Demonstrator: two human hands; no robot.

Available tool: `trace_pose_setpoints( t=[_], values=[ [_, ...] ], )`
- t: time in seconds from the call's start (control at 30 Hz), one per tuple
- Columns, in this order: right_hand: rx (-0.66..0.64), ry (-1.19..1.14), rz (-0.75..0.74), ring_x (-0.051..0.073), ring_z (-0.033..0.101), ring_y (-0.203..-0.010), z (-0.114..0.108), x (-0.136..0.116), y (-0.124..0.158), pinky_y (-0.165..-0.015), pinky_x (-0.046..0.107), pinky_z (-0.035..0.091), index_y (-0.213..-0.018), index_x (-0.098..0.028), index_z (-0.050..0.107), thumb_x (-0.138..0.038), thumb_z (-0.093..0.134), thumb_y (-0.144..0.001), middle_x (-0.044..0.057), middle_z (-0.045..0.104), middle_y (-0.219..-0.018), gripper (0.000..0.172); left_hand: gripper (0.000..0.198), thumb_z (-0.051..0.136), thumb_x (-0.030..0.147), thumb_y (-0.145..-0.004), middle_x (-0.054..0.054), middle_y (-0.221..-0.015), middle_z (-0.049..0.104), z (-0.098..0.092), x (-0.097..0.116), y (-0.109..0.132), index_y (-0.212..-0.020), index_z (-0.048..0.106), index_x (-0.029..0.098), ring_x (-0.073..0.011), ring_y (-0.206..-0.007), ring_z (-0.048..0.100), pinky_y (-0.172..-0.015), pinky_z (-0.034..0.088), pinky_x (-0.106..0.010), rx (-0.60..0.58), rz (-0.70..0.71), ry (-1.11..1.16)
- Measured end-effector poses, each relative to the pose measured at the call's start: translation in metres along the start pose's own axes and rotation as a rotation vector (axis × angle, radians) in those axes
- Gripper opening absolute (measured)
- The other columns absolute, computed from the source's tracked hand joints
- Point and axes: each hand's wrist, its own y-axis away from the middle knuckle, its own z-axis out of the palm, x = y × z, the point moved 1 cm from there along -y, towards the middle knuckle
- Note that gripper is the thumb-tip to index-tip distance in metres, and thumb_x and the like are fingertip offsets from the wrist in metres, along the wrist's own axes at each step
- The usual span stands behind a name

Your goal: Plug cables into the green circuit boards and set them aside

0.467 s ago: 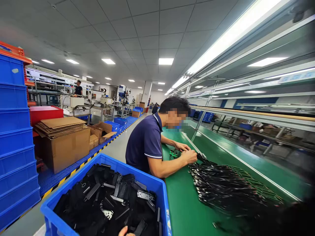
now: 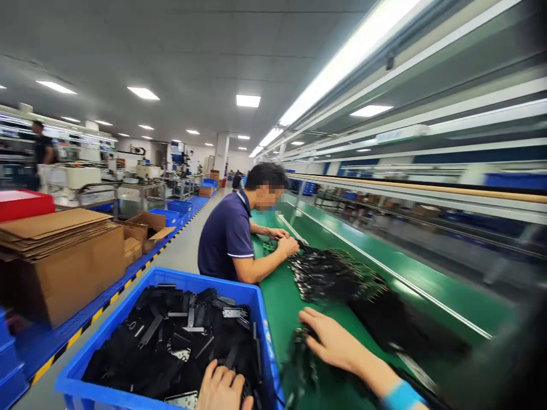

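Note:
My left hand rests, fingers curled, on the black parts with metal clips that fill a blue bin; whether it grips one I cannot tell. My right hand, with a blue wristband, lies fingers spread on a small heap of black parts on the green conveyor belt. A larger pile of black parts stretches along the belt beyond it.
A co-worker in a navy polo leans on the belt ahead, both hands on the pile's far end. Cardboard boxes and blue crates stand at the left along a yellow-striped aisle. Another person stands far left. Shelving rails run overhead right.
The view has turned right and down. My right hand has come into view over the belt, and my left hand shows further inside the bin.

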Motion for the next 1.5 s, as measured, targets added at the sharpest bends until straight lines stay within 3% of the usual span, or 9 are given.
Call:
trace_pose_setpoints(
  t=[0.1,0.2,0.37,0.5,0.67,0.8,1.0,1.23,1.5],
  values=[
    [0.013,-0.121,-0.003,0.024,0.063,-0.098,0.024,-0.023,0.003,-0.090,0.035,0.047,-0.109,-0.015,0.065,-0.008,0.046,-0.065,0.011,0.067,-0.104,0.049,0.029,0.051,0.034,-0.086,-0.010,-0.101,0.073,-0.023,0.006,0.001,-0.105,0.070,0.023,-0.0301,-0.096,0.066,-0.099,0.040,-0.051,-0.092,-0.019,0.067],
    [0.130,-0.159,0.069,0.017,0.053,-0.119,0.023,-0.034,0.019,-0.099,0.028,0.039,-0.131,-0.020,0.053,-0.003,0.030,-0.074,0.006,0.054,-0.134,0.064,0.032,0.044,0.034,-0.091,-0.009,-0.107,0.072,-0.037,0.005,0.003,-0.109,0.069,0.024,-0.0291,-0.102,0.065,-0.101,0.039,-0.051,-0.148,-0.002,0.108],
    [0.206,-0.173,0.166,0.019,0.061,-0.097,0.001,-0.042,0.081,-0.090,0.033,0.047,-0.117,-0.018,0.061,-0.006,0.039,-0.078,0.008,0.063,-0.114,0.046,0.036,0.043,0.029,-0.091,-0.009,-0.121,0.066,-0.054,0.012,-0.013,-0.121,0.062,0.021,-0.0238,-0.111,0.061,-0.097,0.047,-0.037,-0.247,0.081,0.115],
    [0.204,-0.241,0.291,0.021,0.060,-0.096,0.004,-0.059,0.153,-0.088,0.036,0.048,-0.111,-0.019,0.062,-0.017,0.042,-0.087,0.009,0.065,-0.106,0.031,0.037,0.042,0.019,-0.091,-0.010,-0.127,0.061,-0.068,0.050,-0.066,-0.125,0.057,0.019,-0.0231,-0.116,0.056,-0.098,0.044,-0.036,-0.379,0.146,-0.059],
    [0.221,-0.389,0.504,0.023,0.060,-0.099,0.027,-0.094,0.228,-0.090,0.037,0.048,-0.106,-0.023,0.065,-0.031,0.048,-0.090,0.007,0.066,-0.109,0.025,0.024,0.045,0.021,-0.094,-0.010,-0.105,0.067,-0.041,0.090,-0.135,-0.112,0.060,0.013,-0.0221,-0.100,0.063,-0.088,0.049,-0.039,-0.473,0.150,-0.139],
    [0.290,-0.461,0.580,0.025,0.061,-0.099,0.038,-0.113,0.262,-0.089,0.036,0.048,-0.102,-0.025,0.067,-0.035,0.050,-0.089,0.006,0.068,-0.107,0.024,0.028,0.054,0.035,-0.093,-0.007,-0.105,0.065,-0.014,0.099,-0.152,-0.109,0.060,0.013,-0.0200,-0.094,0.063,-0.086,0.051,-0.043,-0.527,0.110,-0.207],
    [0.329,-0.509,0.628,0.025,0.060,-0.101,0.036,-0.131,0.280,-0.092,0.038,0.046,-0.102,-0.025,0.067,-0.037,0.048,-0.090,0.006,0.068,-0.108,0.026,0.028,0.056,0.035,-0.092,-0.008,-0.111,0.063,-0.005,0.103,-0.152,-0.109,0.060,0.013,-0.0218,-0.101,0.060,-0.090,0.050,-0.045,-0.556,0.083,-0.189],
    [0.319,-0.576,0.581,0.023,0.060,-0.096,0.031,-0.150,0.266,-0.089,0.037,0.046,-0.100,-0.023,0.068,-0.032,0.049,-0.089,0.005,0.068,-0.102,0.023,0.029,0.058,0.037,-0.090,-0.007,-0.108,0.062,-0.008,0.104,-0.164,-0.108,0.060,0.014,-0.0204,-0.096,0.061,-0.085,0.051,-0.042,-0.639,-0.023,0.043],
    [0.336,-0.697,0.550,0.023,0.062,-0.092,0.031,-0.161,0.252,-0.085,0.036,0.047,-0.098,-0.021,0.070,-0.028,0.054,-0.085,0.005,0.070,-0.096,0.022,0.032,0.054,0.044,-0.090,-0.001,-0.080,0.063,-0.055,0.125,-0.167,-0.092,0.061,0.013,-0.0127,-0.067,0.060,-0.061,0.051,-0.027,-0.789,-0.110,0.647]
  ],
)
